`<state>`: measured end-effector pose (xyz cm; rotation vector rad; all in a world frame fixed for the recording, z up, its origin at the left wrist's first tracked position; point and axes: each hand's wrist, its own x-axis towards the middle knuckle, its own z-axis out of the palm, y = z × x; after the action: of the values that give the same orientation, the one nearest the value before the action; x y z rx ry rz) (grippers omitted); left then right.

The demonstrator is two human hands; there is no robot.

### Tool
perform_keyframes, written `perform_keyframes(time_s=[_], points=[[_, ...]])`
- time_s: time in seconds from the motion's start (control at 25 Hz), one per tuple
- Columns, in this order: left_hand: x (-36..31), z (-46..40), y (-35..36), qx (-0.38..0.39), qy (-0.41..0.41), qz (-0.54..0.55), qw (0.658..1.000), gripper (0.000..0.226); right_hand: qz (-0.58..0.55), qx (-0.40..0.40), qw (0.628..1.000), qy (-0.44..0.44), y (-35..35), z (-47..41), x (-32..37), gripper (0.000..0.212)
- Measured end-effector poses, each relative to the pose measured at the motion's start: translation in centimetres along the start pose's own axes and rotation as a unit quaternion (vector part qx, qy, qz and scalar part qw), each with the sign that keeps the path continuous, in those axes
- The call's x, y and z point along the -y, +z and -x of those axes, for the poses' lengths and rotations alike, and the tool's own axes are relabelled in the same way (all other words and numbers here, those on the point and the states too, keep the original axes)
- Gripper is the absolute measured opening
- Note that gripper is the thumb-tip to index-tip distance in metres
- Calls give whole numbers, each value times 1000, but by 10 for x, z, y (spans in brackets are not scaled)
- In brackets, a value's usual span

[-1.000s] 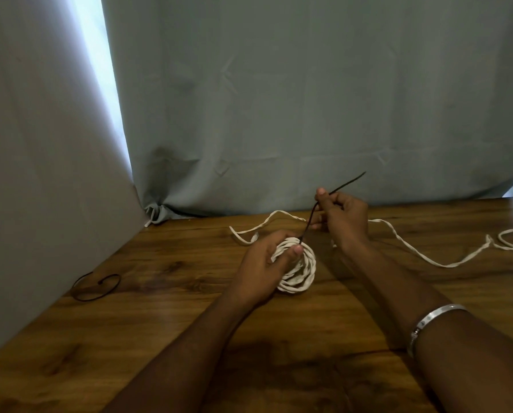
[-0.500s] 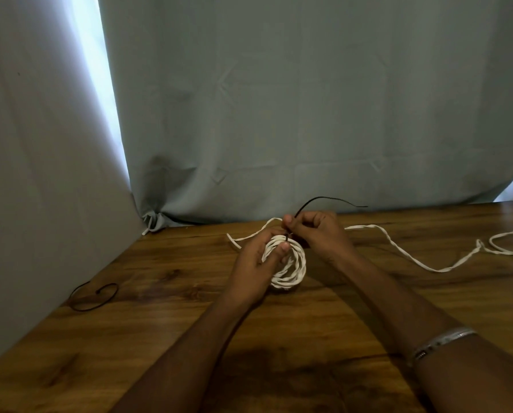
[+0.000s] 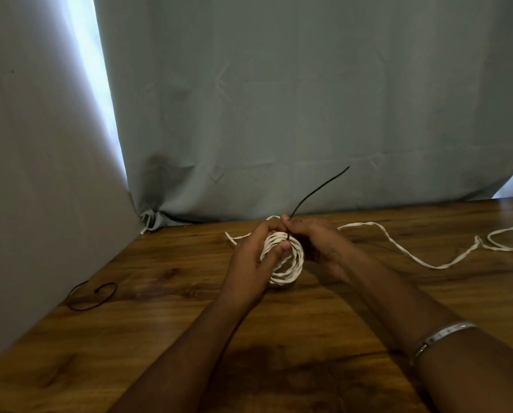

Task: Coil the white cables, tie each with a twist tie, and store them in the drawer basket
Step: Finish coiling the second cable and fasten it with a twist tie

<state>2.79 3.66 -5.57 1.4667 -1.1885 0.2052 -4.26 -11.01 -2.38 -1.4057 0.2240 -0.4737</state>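
Note:
A coiled white cable (image 3: 291,262) stands on edge on the wooden table (image 3: 189,338). My left hand (image 3: 253,257) grips its left side, thumb across the strands. My right hand (image 3: 315,242) pinches a black twist tie (image 3: 315,192) at the top of the coil; the tie's free end points up and to the right. A second white cable (image 3: 413,251) lies loose across the table to the right, behind my right hand.
Another black twist tie (image 3: 91,296) lies curled near the table's left edge. Grey curtains hang along the back (image 3: 279,114) and left (image 3: 26,174) of the table. A silver bracelet (image 3: 440,338) is on my right wrist.
My right hand moved from behind the coil down to its top. The twist tie's free end dipped flat to the right, then rose to point up and right again.

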Motion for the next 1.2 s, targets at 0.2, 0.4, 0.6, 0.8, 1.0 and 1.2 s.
perform_keyframes(time_s=[0.2,0.4,0.6,0.8,1.0,1.2], points=[[-1,1,5,8,-57,67,996,20,-8,-44,988,-149,9,-3,-1,31],[-4,-5,9,-72,-76,132,986,15,67,-75,966,-236,16,-6,-2,31],[-1,-7,19,-59,-125,155,978,17,151,-164,939,-262,15,-9,-9,32],[-3,-7,25,-15,-128,111,985,11,158,-237,928,-241,10,-13,-15,35],[4,-1,15,4,-92,91,992,28,58,-183,967,-167,9,-12,-10,35],[9,-2,9,11,-84,61,995,26,-3,-106,988,-115,8,-6,-6,30]])
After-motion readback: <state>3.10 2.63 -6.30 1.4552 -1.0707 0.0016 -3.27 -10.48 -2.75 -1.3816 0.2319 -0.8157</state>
